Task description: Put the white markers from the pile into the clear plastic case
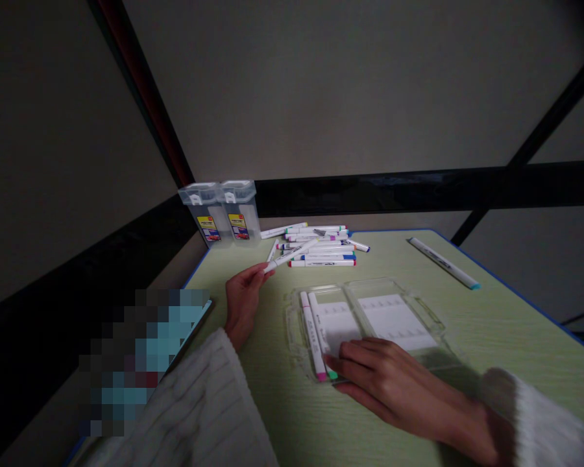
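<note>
My left hand (243, 299) is closed in a pinch on a white marker (290, 253) that points up and right toward the pile of markers (321, 245). A clear open plastic case (370, 318) lies flat in front of me, with two white markers (314, 332) in its left half. My right hand (389, 383) rests on the case's near edge, fingers stretched flat, fingertips touching the near ends of those two markers.
Two clear upright marker boxes (221, 211) stand at the table's far left corner. A single white marker with a blue cap (444, 263) lies at the far right. A blurred-out flat object (141, 357) sits at the left table edge. Black frame bars run behind the green table (491, 324).
</note>
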`<state>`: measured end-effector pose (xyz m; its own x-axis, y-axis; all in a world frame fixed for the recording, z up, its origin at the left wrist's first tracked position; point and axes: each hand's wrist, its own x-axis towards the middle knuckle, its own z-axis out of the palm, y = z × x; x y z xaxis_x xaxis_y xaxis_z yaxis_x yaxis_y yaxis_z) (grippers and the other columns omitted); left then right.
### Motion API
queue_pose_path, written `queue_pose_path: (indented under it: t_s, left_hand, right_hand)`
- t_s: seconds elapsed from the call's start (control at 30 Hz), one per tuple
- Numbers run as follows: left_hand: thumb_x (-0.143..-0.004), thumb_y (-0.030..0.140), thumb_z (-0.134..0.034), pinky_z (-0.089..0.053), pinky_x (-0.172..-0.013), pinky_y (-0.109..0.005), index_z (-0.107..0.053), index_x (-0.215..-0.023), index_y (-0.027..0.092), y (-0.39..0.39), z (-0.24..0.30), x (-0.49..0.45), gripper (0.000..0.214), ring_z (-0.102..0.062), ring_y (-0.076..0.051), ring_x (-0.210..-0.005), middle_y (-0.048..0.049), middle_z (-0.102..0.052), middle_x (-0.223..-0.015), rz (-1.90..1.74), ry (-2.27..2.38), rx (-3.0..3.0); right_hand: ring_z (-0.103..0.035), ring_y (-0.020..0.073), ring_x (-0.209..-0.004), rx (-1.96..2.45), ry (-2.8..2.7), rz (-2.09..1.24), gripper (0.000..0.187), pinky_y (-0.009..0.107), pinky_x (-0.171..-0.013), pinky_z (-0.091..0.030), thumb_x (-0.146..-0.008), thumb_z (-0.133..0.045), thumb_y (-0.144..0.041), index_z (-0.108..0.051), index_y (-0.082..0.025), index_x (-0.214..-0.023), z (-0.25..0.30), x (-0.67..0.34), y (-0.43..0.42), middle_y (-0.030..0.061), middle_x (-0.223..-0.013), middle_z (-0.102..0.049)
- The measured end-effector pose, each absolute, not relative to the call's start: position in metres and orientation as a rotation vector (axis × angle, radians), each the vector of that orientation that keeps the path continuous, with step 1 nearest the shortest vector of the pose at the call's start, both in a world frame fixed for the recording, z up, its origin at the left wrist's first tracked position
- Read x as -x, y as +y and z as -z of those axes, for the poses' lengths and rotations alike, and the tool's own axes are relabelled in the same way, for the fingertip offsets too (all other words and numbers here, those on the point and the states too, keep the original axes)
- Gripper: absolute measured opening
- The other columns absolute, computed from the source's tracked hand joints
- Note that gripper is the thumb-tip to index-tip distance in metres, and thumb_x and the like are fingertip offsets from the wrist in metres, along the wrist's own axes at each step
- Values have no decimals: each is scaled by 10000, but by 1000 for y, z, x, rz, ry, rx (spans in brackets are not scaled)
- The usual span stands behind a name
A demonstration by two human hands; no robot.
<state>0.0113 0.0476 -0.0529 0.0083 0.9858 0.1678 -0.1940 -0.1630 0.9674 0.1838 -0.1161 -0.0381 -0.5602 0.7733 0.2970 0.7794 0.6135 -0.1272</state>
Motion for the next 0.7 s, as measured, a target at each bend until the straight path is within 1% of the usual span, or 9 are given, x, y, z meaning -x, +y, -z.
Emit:
queue_pose_path:
  t_s: [0.3, 0.7]
  left_hand:
    - [-599, 238, -644, -447, -800, -323, -671, -800, 123, 47, 53, -11, 233, -620, -162, -746, -42, -687, -750, -1373, 970, -1200]
    - [-578, 223, -659, -450, -780, -311, -671, -779, 124, 48, 54, -12, 224, -617, -152, -719, -39, -685, -740, -1370, 959, -1172]
  right_hand:
    - [-542, 158, -664, 1265, -2537, -1, 258, 300, -588, -418, -882, -355, -249, -585, -165, -965, 37, -184, -117, 41, -758, -585]
    - [-547, 160, -675, 1264, -2536, -13, 225, 301, -591, -417, -869, -391, -243, -579, -168, -967, 36, -184, -116, 39, -782, -595]
